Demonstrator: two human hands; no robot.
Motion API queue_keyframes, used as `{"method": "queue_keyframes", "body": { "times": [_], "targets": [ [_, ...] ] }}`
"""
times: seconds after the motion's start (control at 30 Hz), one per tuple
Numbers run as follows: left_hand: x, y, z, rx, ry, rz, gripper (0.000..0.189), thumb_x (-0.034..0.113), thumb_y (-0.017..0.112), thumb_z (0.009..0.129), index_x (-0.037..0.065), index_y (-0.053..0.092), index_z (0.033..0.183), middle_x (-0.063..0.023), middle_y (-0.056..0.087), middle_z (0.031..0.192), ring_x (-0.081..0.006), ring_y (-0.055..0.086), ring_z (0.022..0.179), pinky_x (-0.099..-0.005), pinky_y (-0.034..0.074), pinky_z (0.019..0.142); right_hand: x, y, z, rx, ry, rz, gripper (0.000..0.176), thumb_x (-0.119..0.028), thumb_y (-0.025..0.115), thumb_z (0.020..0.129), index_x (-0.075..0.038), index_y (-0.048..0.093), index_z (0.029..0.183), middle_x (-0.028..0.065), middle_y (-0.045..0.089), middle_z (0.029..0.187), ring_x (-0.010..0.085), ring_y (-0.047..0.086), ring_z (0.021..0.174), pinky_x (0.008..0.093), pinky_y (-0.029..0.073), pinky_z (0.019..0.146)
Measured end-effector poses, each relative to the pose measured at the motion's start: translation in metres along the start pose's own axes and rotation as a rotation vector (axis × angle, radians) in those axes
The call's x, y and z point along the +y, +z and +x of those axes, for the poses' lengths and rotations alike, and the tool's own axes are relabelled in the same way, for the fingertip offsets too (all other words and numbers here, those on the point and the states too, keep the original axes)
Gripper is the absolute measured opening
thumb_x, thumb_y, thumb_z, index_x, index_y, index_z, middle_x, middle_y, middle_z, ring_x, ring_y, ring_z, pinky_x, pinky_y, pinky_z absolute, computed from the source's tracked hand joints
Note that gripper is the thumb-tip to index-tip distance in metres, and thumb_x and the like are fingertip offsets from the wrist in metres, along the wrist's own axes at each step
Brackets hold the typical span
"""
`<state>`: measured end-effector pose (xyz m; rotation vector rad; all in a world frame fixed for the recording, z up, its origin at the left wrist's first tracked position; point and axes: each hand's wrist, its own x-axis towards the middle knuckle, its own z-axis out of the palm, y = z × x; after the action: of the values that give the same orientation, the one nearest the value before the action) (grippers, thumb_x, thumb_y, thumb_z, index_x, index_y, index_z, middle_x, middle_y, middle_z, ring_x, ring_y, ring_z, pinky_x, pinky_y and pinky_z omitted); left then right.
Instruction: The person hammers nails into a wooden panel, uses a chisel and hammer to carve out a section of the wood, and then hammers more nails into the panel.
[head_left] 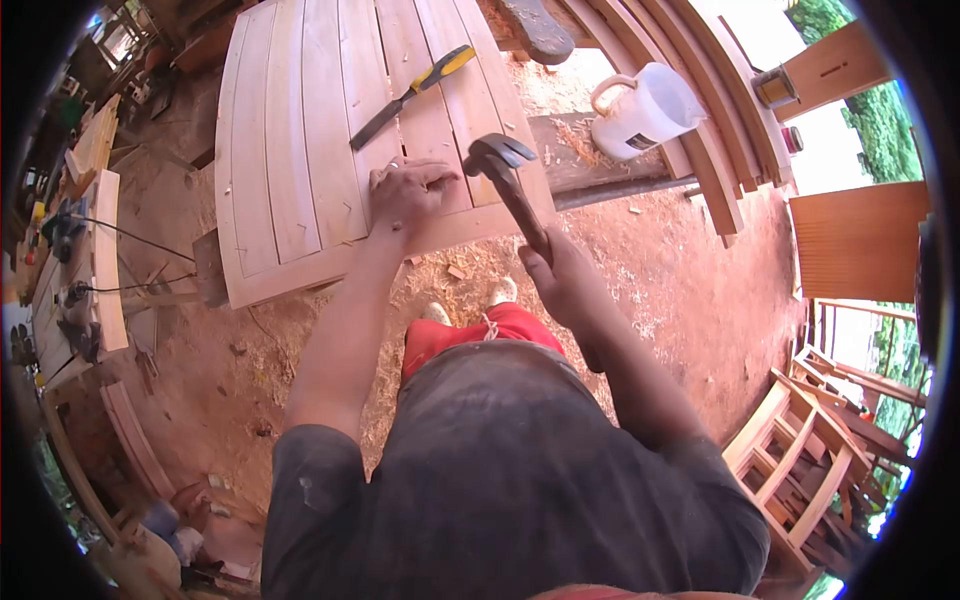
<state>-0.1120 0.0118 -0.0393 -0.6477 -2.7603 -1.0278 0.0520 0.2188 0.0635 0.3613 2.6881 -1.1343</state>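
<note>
A claw hammer (516,200) is gripped by its handle in my right hand (568,285), its metal head raised near the panel's right side. My left hand (408,195) rests on the slatted wooden panel (270,170) close to its near edge, fingers curled in. A small bit of pale wood shows beside those fingers, but whatever they pinch is hidden. Just beyond my left hand, a chisel (412,97) with a yellow and black handle lies across the slats.
Right of the panel stands a white plastic pitcher (648,112) beside long wooden boards (700,90). A workbench with corded power tools (75,290) is at left. Wooden frames (800,465) lean at lower right. Shavings cover the dirt floor (670,280).
</note>
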Motion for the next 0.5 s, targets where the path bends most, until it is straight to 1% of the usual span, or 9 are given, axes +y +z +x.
{"method": "queue_keyframes", "body": {
  "times": [0.1, 0.13, 0.2, 0.27, 0.3, 0.33, 0.37, 0.4, 0.5],
  "targets": [
    [-0.004, -0.010, 0.004, -0.107, 0.013, -0.048, 0.018, 0.025, 0.078, 0.091, 0.024, 0.085, 0.108, 0.0014, 0.081, 0.108, -0.0228, 0.073, 0.104, -0.0412, 0.056, 0.093, 0.008, -0.011, -0.012, 0.015, 0.102, 0.077, 0.030, -0.030, 0.062, 0.105, 0.000, 0.060, 0.110, 0.0262, 0.068, 0.087, 0.0454, 0.068, 0.085, 0.0541, 0.049, 0.075],
    [-0.010, -0.016, 0.009, -0.187, -0.019, -0.192, 0.026, 0.022, 0.081, 0.089, 0.018, 0.083, 0.115, -0.0043, 0.081, 0.112, -0.0226, 0.073, 0.101, -0.0401, 0.058, 0.094, 0.015, -0.016, -0.015, 0.029, 0.107, 0.093, 0.030, -0.030, 0.062, 0.105, 0.000, 0.061, 0.110, 0.0252, 0.068, 0.087, 0.0438, 0.068, 0.084, 0.0530, 0.049, 0.075],
    [-0.021, -0.031, 0.018, -0.173, -0.137, -0.341, 0.030, 0.020, 0.082, 0.088, 0.015, 0.082, 0.118, -0.0071, 0.080, 0.114, -0.0216, 0.073, 0.100, -0.0364, 0.058, 0.094, 0.037, -0.019, -0.015, 0.068, 0.098, 0.140, 0.031, -0.030, 0.062, 0.104, 0.000, 0.063, 0.109, 0.0227, 0.067, 0.086, 0.0403, 0.067, 0.083, 0.0508, 0.049, 0.075],
    [-0.032, -0.045, 0.029, -0.120, -0.245, -0.380, 0.039, 0.017, 0.086, 0.085, 0.010, 0.079, 0.122, -0.0081, 0.076, 0.117, -0.0208, 0.072, 0.098, -0.0311, 0.058, 0.092, 0.056, -0.018, -0.016, 0.102, 0.094, 0.118, 0.030, -0.030, 0.062, 0.105, 0.000, 0.062, 0.107, 0.0141, 0.062, 0.079, 0.0278, 0.063, 0.075, 0.0442, 0.048, 0.070],
    [-0.038, -0.051, 0.035, -0.160, -0.196, -0.285, 0.040, 0.017, 0.087, 0.083, 0.010, 0.079, 0.122, -0.0078, 0.076, 0.117, -0.0211, 0.072, 0.098, -0.0312, 0.058, 0.092, 0.066, -0.016, -0.018, 0.115, 0.094, 0.106, 0.030, -0.029, 0.061, 0.105, 0.001, 0.062, 0.105, 0.0098, 0.060, 0.076, 0.0216, 0.060, 0.071, 0.0408, 0.048, 0.067],
    [-0.043, -0.056, 0.041, -0.198, -0.148, -0.191, 0.041, 0.017, 0.088, 0.082, 0.009, 0.079, 0.121, -0.0074, 0.075, 0.117, -0.0215, 0.072, 0.098, -0.0314, 0.058, 0.092, 0.073, -0.014, -0.018, 0.114, 0.076, 0.103, 0.030, -0.029, 0.061, 0.105, 0.001, 0.062, 0.105, 0.0103, 0.060, 0.075, 0.0215, 0.062, 0.071, 0.0415, 0.049, 0.067],
    [-0.045, -0.060, 0.049, -0.228, -0.099, -0.098, 0.042, 0.017, 0.089, 0.081, 0.009, 0.079, 0.121, -0.0071, 0.075, 0.117, -0.0218, 0.072, 0.098, -0.0315, 0.058, 0.092, 0.074, -0.016, -0.021, 0.050, 0.191, 0.168, 0.030, -0.029, 0.063, 0.104, 0.001, 0.064, 0.108, 0.0249, 0.068, 0.087, 0.0420, 0.068, 0.082, 0.0511, 0.050, 0.074],
    [-0.042, -0.063, 0.055, -0.279, -0.151, -0.055, 0.043, 0.016, 0.088, 0.080, 0.012, 0.079, 0.121, -0.0063, 0.074, 0.117, -0.0256, 0.071, 0.109, -0.0368, 0.058, 0.098, 0.075, -0.018, -0.023, 0.045, 0.152, 0.144, 0.028, -0.027, 0.063, 0.104, 0.000, 0.063, 0.109, 0.0263, 0.069, 0.089, 0.0436, 0.068, 0.083, 0.0520, 0.050, 0.073],
    [-0.041, -0.062, 0.059, -0.268, 0.014, 0.159, 0.044, 0.017, 0.089, 0.078, 0.016, 0.080, 0.121, -0.0027, 0.074, 0.121, -0.0241, 0.067, 0.117, -0.0409, 0.054, 0.105, 0.072, -0.025, -0.025, 0.001, 0.034, 0.099, 0.028, -0.023, 0.065, 0.102, -0.001, 0.062, 0.120, 0.0289, 0.071, 0.095, 0.0473, 0.070, 0.086, 0.0549, 0.051, 0.075]
  ]
}}
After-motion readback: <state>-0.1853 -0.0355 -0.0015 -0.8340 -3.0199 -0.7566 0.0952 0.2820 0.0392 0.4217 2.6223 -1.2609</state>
